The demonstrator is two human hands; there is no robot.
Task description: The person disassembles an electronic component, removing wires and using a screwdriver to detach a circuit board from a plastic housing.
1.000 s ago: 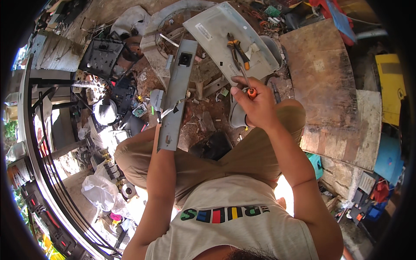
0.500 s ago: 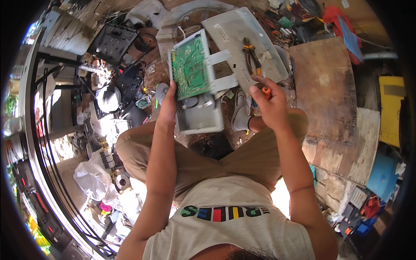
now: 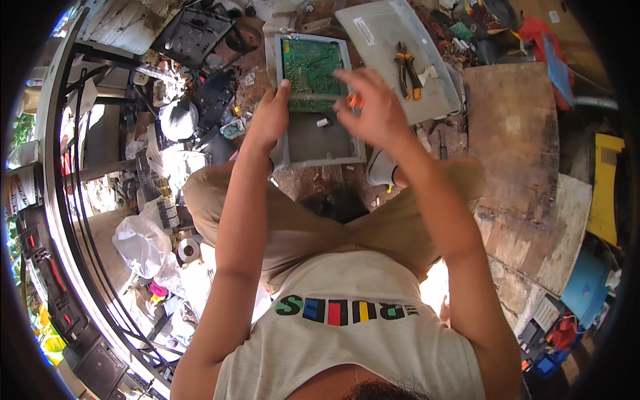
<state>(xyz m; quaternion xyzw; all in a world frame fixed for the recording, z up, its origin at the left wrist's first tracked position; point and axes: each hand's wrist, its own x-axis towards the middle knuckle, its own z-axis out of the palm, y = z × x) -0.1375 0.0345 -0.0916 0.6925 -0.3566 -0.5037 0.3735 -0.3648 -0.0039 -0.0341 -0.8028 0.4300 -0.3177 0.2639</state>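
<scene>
A green circuit board [image 3: 312, 67] sits in the far part of a shallow grey casing [image 3: 323, 143] in front of my legs. My left hand [image 3: 268, 121] grips the casing's left edge, thumb on top. In my right hand [image 3: 379, 113], over the casing's right side, is a screwdriver [image 3: 355, 100] with an orange handle. Its thin shaft, blurred, points left across the near edge of the board. The index finger is stretched out above the board. A small white cylindrical part [image 3: 323, 123] shows in the casing just below the board.
Pliers [image 3: 407, 72] with black and yellow handles lie on a pale flat panel [image 3: 380, 33] at the far right. Wooden boards [image 3: 510, 133] cover the right side. Scrap electronics and a black plastic frame [image 3: 193, 37] crowd the left, with a clear plastic bag [image 3: 141, 247] nearer.
The casing has been lowered from a tilted, raised position and now appears to lie flat. My right hand has moved left and away from me, bringing the screwdriver over the board.
</scene>
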